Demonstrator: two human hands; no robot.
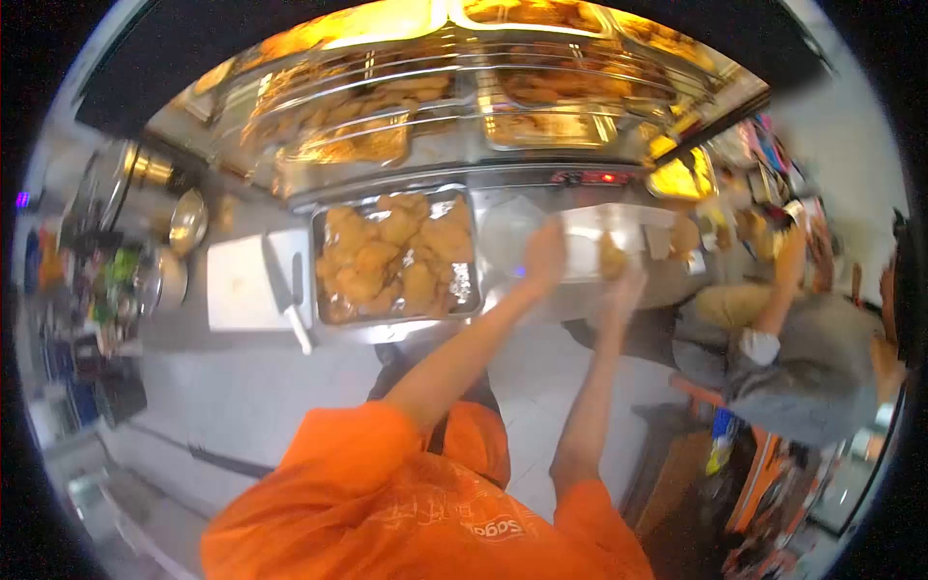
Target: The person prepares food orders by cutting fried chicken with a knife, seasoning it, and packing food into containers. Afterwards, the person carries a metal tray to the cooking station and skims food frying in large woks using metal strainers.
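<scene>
Left hand: the left hand [546, 253] is held over the counter [541, 307], palm turned down; its fingers are blurred, and whether anything is gripped cannot be told.
Right hand: the right hand [625, 282] is raised just beside the brown piece [612, 257], fingers partly curled; how far it is opened, and whether the piece is gripped or only touched, is lost in blur.
Brown piece: seen between the hands, nearer the right one, against the white container [583, 242].
White container: placed between the hands and slightly beyond them (its outline is smeared).
Metal tray: well to the left of the left hand, the metal tray [315, 253] is loaded with browned, fried-looking pieces [396, 253].
Cutting board: farther left, past the tray, the white cutting board [230, 287] is crossed along its right side by a knife [277, 274], handle pointed toward the wearer.
Display case: beyond both hands, trays of food are held behind the curved glass of the display case [454, 176].
Co-worker: to the right of the right hand, a person [802, 338] is seen at the same counter.
</scene>
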